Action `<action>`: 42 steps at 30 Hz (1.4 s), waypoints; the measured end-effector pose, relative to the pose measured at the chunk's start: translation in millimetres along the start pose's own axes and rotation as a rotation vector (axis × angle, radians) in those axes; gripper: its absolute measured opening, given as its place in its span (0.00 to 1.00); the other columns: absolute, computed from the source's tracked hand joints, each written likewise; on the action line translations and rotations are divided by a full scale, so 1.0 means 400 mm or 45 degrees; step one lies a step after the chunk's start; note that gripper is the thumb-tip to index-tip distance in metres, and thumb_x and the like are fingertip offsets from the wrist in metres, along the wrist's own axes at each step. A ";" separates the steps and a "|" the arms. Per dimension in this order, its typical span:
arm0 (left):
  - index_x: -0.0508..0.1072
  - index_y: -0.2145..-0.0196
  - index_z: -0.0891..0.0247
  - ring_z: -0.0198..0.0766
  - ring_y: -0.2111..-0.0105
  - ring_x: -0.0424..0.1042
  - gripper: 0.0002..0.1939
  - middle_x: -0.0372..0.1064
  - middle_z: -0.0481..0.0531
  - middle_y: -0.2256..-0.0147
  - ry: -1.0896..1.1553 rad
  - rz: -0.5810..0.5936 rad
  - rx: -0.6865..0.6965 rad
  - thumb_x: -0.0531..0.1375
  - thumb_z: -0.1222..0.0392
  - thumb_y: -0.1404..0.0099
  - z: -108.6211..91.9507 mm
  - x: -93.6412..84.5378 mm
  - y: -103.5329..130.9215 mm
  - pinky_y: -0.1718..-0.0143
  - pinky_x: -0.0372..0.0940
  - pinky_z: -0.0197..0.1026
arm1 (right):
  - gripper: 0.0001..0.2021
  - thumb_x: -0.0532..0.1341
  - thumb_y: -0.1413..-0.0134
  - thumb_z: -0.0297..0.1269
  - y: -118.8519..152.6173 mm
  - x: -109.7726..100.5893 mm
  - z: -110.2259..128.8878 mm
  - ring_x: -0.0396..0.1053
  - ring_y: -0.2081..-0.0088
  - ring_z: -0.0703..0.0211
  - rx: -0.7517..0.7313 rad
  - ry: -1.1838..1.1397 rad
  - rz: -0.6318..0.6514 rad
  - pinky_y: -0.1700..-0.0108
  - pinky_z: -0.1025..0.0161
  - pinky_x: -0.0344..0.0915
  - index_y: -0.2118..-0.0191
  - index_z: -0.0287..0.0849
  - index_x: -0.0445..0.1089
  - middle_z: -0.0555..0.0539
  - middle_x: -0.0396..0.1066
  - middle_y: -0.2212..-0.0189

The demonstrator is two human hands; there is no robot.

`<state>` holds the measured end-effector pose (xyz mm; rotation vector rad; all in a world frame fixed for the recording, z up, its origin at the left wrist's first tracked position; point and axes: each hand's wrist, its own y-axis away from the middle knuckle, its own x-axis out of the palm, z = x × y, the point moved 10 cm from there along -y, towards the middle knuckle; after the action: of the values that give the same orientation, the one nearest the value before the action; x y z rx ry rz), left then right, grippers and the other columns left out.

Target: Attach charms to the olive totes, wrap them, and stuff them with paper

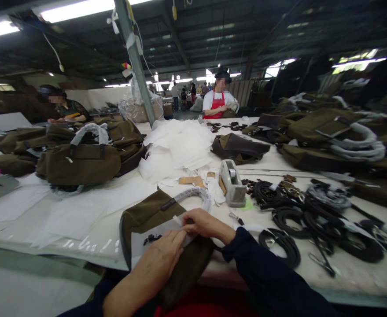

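An olive-green handbag [147, 207] with dark trim lies tilted at the table's front edge, close to my body. Its handle [200, 192] is wrapped in whitish plastic. Across the bag is a white paper sheet [141, 249], with a small dark piece of hardware [152, 238] on it. My left hand [167, 248] reaches over the sheet, fingers closed at its edge. Beside it, my right hand [204, 223] pinches the same sheet between thumb and fingers. The fingertips of both hands nearly meet, and the left ones are partly hidden.
White sheets [178, 143] are piled mid-table. A grey tape dispenser [232, 182] stands right of the bag, near coiled dark straps [292, 222] and metal clips. More olive bags [81, 163] are heaped left and right. A person in a red apron [218, 103] works across the table.
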<state>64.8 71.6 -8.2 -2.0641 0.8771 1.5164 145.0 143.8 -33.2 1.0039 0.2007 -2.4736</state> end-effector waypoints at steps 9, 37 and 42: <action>0.65 0.43 0.57 0.45 0.47 0.66 0.20 0.68 0.54 0.47 0.080 0.008 0.086 0.50 0.66 0.31 0.014 -0.015 0.006 0.45 0.63 0.47 | 0.08 0.65 0.48 0.33 -0.031 -0.039 0.021 0.68 0.61 0.59 -0.048 0.348 -0.065 0.61 0.66 0.60 0.60 0.41 0.73 0.47 0.73 0.62; 0.71 0.52 0.59 0.43 0.49 0.64 0.13 0.66 0.52 0.49 0.010 -0.259 0.041 0.53 0.67 0.32 -0.020 -0.087 -0.001 0.45 0.62 0.47 | 0.08 0.56 0.37 0.30 0.127 0.002 0.082 0.65 0.65 0.61 -0.307 0.519 -0.395 0.63 0.66 0.61 0.68 0.41 0.68 0.49 0.68 0.69; 0.71 0.56 0.63 0.45 0.54 0.65 0.11 0.68 0.54 0.57 -0.193 -0.282 -0.076 0.52 0.68 0.32 0.003 -0.057 -0.048 0.50 0.63 0.50 | 0.08 0.57 0.37 0.32 0.122 -0.005 0.082 0.66 0.64 0.60 -0.322 0.510 -0.429 0.61 0.65 0.65 0.68 0.41 0.69 0.48 0.69 0.68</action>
<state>72.9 91.3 12.7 -1.9820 0.5334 1.5682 148.5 91.3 -6.4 1.4360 0.8504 -2.4168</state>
